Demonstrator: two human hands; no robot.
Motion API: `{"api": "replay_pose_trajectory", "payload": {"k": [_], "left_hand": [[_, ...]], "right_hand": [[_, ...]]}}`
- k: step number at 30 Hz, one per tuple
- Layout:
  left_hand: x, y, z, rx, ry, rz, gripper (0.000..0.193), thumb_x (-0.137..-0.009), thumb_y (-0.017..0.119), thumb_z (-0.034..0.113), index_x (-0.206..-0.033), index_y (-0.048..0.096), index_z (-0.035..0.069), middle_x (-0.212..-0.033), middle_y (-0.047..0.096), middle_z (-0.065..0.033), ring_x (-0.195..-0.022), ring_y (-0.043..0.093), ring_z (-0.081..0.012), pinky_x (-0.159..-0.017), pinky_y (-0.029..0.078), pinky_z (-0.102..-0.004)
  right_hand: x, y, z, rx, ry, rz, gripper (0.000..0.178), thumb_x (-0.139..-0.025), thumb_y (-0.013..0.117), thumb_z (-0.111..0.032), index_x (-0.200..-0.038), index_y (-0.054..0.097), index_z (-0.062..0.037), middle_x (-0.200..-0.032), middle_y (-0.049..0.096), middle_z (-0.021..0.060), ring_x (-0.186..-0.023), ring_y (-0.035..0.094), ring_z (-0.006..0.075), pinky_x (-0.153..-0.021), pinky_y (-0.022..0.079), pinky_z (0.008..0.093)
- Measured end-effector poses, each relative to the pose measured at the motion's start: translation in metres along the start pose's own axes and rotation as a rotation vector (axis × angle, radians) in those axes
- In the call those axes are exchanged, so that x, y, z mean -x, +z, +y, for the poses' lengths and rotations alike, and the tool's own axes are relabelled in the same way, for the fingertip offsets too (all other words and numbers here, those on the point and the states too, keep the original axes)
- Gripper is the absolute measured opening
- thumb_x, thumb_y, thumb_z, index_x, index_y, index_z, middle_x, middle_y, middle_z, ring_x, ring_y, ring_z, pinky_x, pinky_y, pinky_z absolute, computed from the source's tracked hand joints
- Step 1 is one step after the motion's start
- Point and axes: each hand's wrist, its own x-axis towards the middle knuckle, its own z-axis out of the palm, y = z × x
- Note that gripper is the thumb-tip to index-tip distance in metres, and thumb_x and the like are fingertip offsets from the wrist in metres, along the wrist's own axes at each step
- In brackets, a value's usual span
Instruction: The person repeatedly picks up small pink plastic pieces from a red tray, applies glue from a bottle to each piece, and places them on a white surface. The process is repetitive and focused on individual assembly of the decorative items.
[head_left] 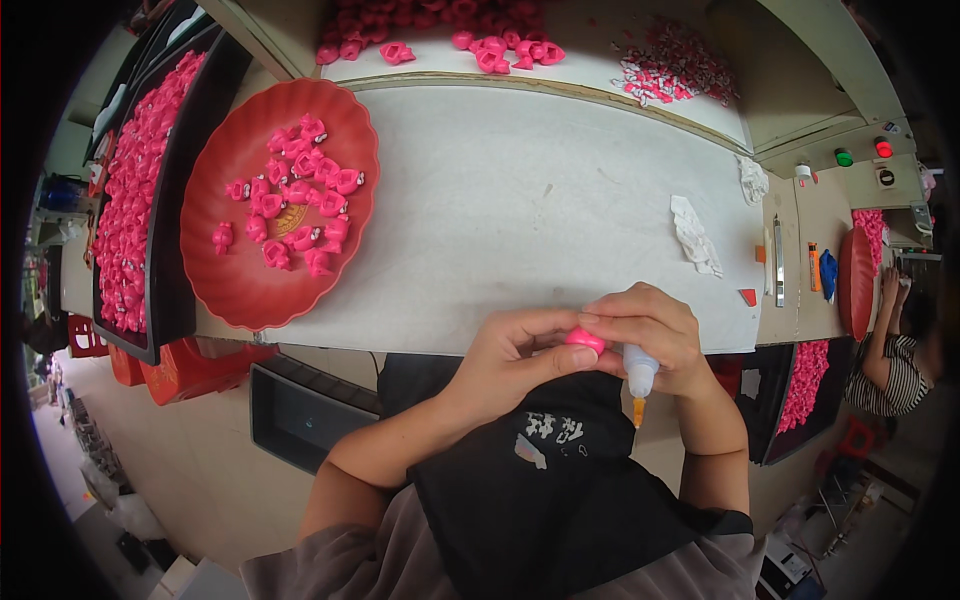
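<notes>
Near the front edge of the white-covered table, my two hands meet around a small pink plastic piece (584,341). My left hand (510,355) pinches it between thumb and fingers. The fingertips of my right hand (655,325) touch the same piece from above. Tucked in my right hand is a small white squeeze bottle (641,371), its amber needle tip pointing down toward my lap. To the left stands a red scalloped bowl (215,275) with several pink figure-like pieces (300,190) in it.
A black tray (172,250) full of pink pieces flanks the bowl. On the shelf (570,85) behind lie more pink pieces and a heap of small pink-and-white parts (680,65). Crumpled tissue (695,238) lies on the table's right. Beyond, a person in a striped top (890,385) sits.
</notes>
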Motion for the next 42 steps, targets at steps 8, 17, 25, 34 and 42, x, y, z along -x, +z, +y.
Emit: {"api": "replay_pose_trajectory", "payload": {"k": [8,17,25,34,42], "left_hand": [[0.002,0.005,0.000,0.046,0.029,-0.007,0.023,-0.084,0.057,0.005,-0.104,0.057,-0.006,-0.094,0.063,-0.0101,-0.087,0.058,-0.0128,-0.079,0.047,-0.0246],[0.005,-0.002,-0.007,0.111,-0.025,0.032,0.023,-0.084,0.057,0.007,-0.103,0.058,-0.005,-0.094,0.063,-0.0106,-0.088,0.059,-0.0135,-0.080,0.047,-0.0251],[0.008,-0.008,-0.005,0.190,-0.024,0.024,0.022,-0.082,0.058,0.006,-0.103,0.060,-0.003,-0.096,0.063,-0.0115,-0.090,0.059,-0.0154,-0.083,0.046,-0.0280],[0.010,-0.013,-0.003,0.185,0.017,0.004,0.024,-0.084,0.056,0.006,-0.104,0.056,-0.007,-0.096,0.061,-0.0122,-0.088,0.060,-0.0165,-0.080,0.047,-0.0255],[0.000,-0.023,-0.008,-0.343,0.361,0.160,0.022,-0.077,0.066,0.008,-0.095,0.059,-0.002,-0.090,0.063,-0.0091,-0.082,0.060,-0.0154,-0.074,0.046,-0.0267]], "right_hand": [[0.005,0.004,0.005,-0.017,-0.047,0.012,0.031,-0.060,0.076,-0.012,-0.087,0.064,-0.0014,-0.084,0.060,0.0099,-0.062,0.060,0.0172,-0.050,0.049,0.0242],[0.004,0.012,0.011,-0.057,-0.077,-0.021,0.031,-0.059,0.077,-0.012,-0.085,0.064,0.0001,-0.082,0.060,0.0111,-0.060,0.059,0.0187,-0.049,0.049,0.0250],[-0.001,0.017,0.012,-0.032,-0.100,-0.044,0.031,-0.059,0.076,-0.012,-0.084,0.063,0.0014,-0.080,0.059,0.0115,-0.058,0.058,0.0184,-0.049,0.048,0.0255],[-0.003,0.022,0.013,-0.051,-0.094,-0.053,0.030,-0.062,0.075,-0.010,-0.087,0.063,0.0004,-0.084,0.059,0.0113,-0.063,0.059,0.0182,-0.051,0.048,0.0251],[-0.001,0.037,0.012,-0.162,0.102,0.110,0.034,-0.067,0.072,-0.005,-0.099,0.060,-0.0023,-0.100,0.057,0.0148,-0.087,0.058,0.0215,-0.068,0.050,0.0275]]}}
